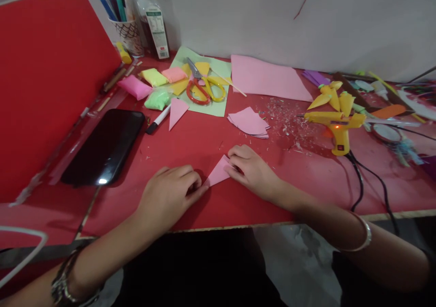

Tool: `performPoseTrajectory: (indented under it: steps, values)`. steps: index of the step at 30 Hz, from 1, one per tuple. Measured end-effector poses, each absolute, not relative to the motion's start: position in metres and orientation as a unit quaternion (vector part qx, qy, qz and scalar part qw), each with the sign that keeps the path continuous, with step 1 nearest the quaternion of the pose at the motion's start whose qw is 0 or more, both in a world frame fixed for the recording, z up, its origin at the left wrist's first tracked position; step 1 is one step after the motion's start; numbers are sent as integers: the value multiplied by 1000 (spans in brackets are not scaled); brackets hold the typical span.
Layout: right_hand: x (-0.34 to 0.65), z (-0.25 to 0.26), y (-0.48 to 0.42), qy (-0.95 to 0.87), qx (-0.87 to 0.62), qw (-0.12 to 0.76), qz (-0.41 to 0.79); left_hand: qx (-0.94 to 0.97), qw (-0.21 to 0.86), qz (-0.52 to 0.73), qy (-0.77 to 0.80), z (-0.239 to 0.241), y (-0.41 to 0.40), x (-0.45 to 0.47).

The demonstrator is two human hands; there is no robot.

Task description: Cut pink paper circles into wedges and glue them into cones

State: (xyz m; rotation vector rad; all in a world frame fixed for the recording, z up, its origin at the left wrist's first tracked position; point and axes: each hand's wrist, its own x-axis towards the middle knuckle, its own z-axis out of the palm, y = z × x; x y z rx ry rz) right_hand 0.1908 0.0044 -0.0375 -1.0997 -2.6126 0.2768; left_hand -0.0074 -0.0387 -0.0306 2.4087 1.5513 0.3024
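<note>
On the red table [184,139], near its front edge, the left hand [170,191] curls, thumb on the tip, and the right hand [254,173] pinches the wide end of a pink paper wedge [218,172]. Looks like folding; next needs matched edges.

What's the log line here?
left hand: touching narrow end of pink piece; right hand: pinching its wide end; glue gun: indicator lit; scissors: untouched

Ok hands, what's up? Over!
Left hand at tip of pink wedge; right hand at its wide end. Pink stack beyond. Glue gun to the right, light on.
</note>
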Motion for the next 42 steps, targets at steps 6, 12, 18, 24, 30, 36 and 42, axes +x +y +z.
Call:
performPoseTrajectory:
  steps: [6,12,18,24,30,36,42]
  values:
    - [191,-39,4,-908,-381,144,97,848,186,71,491,-23,-30,-14]
    - [191,-41,6,-910,-378,142,94,868,264,77,414,-22,-17,-34]
    - [191,-42,5,-910,-382,133,88,856,256,111,435,-24,-21,-25]
    - [191,-41,4,-908,-389,131,88,842,174,113,499,-31,-33,-9]
    - [189,-40,4,-907,-392,129,84,839,143,124,510,-32,-32,-1]
    - [188,-40,4,-905,-400,120,78,863,133,115,474,-30,-26,-2]
    - [188,-41,4,-899,-406,128,103,904,159,129,375,-36,-19,-8]
